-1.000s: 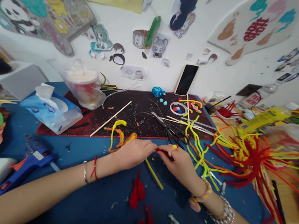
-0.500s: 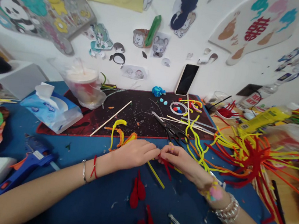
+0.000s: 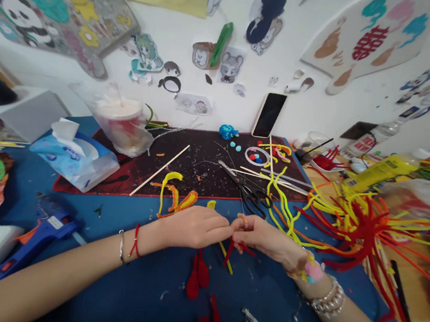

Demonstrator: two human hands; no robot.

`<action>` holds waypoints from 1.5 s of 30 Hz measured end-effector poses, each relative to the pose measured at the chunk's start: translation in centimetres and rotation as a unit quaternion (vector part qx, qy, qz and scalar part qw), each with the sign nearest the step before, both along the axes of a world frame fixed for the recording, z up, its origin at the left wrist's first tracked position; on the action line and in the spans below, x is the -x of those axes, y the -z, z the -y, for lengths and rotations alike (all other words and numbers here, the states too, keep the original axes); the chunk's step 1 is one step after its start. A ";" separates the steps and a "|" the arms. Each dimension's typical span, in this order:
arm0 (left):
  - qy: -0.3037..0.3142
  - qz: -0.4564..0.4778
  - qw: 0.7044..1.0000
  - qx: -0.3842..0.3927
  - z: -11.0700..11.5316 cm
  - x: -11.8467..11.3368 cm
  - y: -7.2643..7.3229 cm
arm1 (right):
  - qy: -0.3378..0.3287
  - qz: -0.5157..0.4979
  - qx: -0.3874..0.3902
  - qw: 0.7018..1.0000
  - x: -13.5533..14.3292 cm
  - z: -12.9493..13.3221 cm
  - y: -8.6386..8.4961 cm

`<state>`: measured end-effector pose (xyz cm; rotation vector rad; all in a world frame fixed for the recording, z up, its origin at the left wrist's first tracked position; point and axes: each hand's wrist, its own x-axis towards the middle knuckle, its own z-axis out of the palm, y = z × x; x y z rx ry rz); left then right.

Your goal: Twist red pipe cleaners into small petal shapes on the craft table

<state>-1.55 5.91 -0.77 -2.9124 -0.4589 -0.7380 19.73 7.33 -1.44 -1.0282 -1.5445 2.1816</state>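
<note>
My left hand (image 3: 198, 228) and my right hand (image 3: 258, 234) meet fingertip to fingertip over the blue tabletop, both closed in a pinch. Red pipe cleaner (image 3: 228, 253) ends stick out below the fingers of my right hand. A yellow pipe cleaner (image 3: 229, 267) passes beneath my left hand, with one end above the knuckles and the other below the fingertips. The fingers hide where the stems meet. Just below lie red teardrop-shaped pieces (image 3: 193, 280) and a silver hair clip (image 3: 253, 320). Beyond my left hand sit orange and yellow fuzzy loops (image 3: 187, 200).
Black scissors (image 3: 249, 190) lie on a dark mat (image 3: 198, 166) with thin sticks. A heap of red and yellow pipe cleaners (image 3: 366, 225) spreads at right. A blue glue gun (image 3: 42, 235) and a tissue pack (image 3: 75, 155) occupy the left. A phone (image 3: 269, 115) leans on the wall.
Both hands have shifted slightly, my right hand a little lower and to the right. The yellow stem's upper end now shows above my left hand, and the red ends point differently.
</note>
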 end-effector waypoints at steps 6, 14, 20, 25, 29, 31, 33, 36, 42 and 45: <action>-0.015 0.006 1.000 0.019 0.0 0.1 -0.3 | 0.014 -0.006 -0.063 0.998 0.4 0.3 -1.0; -0.111 0.168 0.943 0.265 0.7 -1.2 -0.6 | 0.071 -0.006 -0.074 0.995 0.3 0.5 -1.3; -0.130 0.317 0.679 0.649 0.9 -2.6 -1.7 | 0.110 0.096 -0.320 0.936 0.4 0.9 -1.8; -0.112 0.348 0.481 0.797 0.5 -2.4 -1.0 | 0.106 0.160 -0.597 0.779 0.3 1.4 -1.2; -0.108 0.320 0.485 0.807 0.3 -2.2 -0.5 | 0.080 0.161 -0.664 0.726 0.3 1.4 -0.5; -0.110 0.291 0.591 0.744 0.2 -2.1 -0.7 | 0.104 0.162 -0.626 0.756 0.4 1.4 -0.5; -0.130 0.255 0.753 0.593 0.2 -1.9 -0.9 | 0.136 0.159 -0.547 0.810 0.6 1.3 -0.6; -0.138 0.122 0.952 0.245 0.1 -1.2 -1.2 | 0.158 0.127 -0.399 0.894 0.9 1.1 -0.8; -0.067 -0.007 0.993 -0.102 -0.3 -0.1 -1.2 | 0.143 -0.004 -0.144 0.979 0.8 0.8 -0.6; -0.060 0.003 0.989 -0.136 -0.2 0.0 -1.3 | 0.155 -0.068 -0.057 0.984 0.8 1.0 -0.6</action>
